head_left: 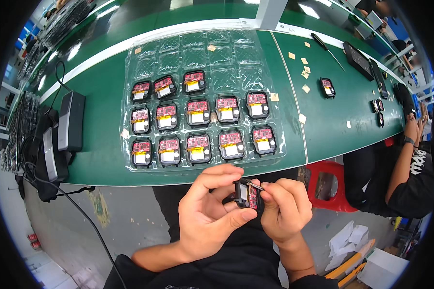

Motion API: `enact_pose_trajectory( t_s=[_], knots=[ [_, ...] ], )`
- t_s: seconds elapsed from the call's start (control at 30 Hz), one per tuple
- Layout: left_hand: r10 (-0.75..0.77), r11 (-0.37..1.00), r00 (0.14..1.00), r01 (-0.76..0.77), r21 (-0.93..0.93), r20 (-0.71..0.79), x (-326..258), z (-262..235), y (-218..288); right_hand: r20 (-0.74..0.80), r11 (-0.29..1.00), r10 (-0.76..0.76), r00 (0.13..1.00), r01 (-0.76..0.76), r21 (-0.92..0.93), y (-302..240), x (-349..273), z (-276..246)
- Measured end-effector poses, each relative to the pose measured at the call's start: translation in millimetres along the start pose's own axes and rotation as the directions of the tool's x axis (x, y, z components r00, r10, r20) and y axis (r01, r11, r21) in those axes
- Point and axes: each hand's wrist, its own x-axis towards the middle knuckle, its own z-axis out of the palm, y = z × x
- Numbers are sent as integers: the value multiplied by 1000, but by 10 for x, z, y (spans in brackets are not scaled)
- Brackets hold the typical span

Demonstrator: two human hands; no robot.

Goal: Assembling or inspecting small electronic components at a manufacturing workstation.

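Just in front of the table edge, my left hand (202,209) grips a small black square watch case (252,196) between thumb and fingers. The case is tilted on its side, its red circuit board and a pale block showing. A thin metal tool (254,186) is pinched in my right hand (288,207), its tip over the upper edge of the case. The tool's kind is hard to make out, since my fingers cover most of it. On the table beyond, a clear plastic tray (195,57) carries several similar open watch cases (198,148) in its nearer rows.
Right of the tray lie another watch case (327,88), a screwdriver (327,50) and small yellowish squares (305,88). A grey box-shaped device (71,121) with cables stands at left. At right, a person (400,178) sits near a red stool (318,188).
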Motion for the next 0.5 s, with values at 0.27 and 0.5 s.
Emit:
enact_pose_trajectory(
  t_s=[0.27, 0.5],
  knots=[
    [21, 1000, 1000, -20, 17, -18, -6, -25, -11, 78, 995, -90, 993, 93, -43, 18, 61, -62],
    [44, 999, 998, -45, 18, 41, 8, -60, 84, 200, 969, 63, 978, -107, 221, 150, 225, -232]
  ],
)
